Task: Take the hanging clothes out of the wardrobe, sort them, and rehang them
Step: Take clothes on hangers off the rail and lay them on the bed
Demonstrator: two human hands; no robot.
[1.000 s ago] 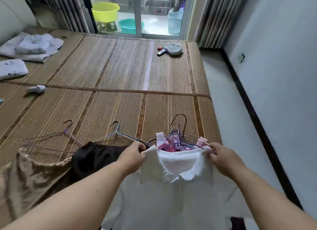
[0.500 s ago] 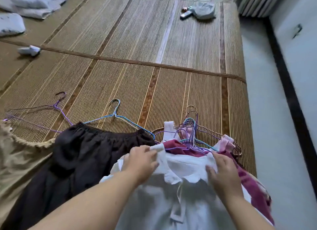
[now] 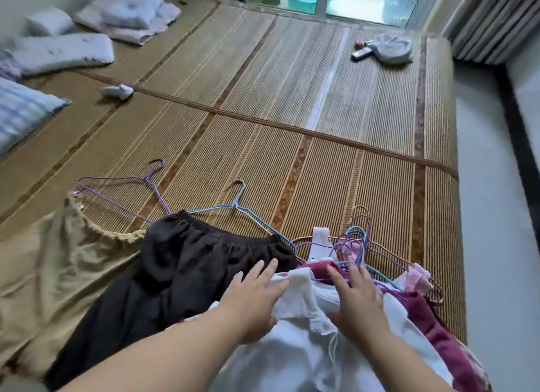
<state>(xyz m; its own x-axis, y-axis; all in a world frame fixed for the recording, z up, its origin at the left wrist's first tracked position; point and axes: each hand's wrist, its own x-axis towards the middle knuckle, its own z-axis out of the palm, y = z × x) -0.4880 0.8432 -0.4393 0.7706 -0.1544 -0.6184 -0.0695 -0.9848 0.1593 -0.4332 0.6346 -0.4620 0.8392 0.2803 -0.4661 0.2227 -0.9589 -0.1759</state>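
White shirt lies at lower centre of the frame on the mat-covered bed, atop the pile of hangered clothes. Long axis runs from bottom edge toward the collar, which points to upper right at the hanger hooks. Left hand and right hand rest flat on the collar, fingers spread, gripping nothing. Right hand is nearer the hooks.

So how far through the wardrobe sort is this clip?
Clothes are out, lying on the mat: a tan garment and a black garment spread singly, still on wire hangers. In hand: left hand and right hand rest open on the white shirt atop the unsorted hanger bundle. Left: that bundle, all rehanging.
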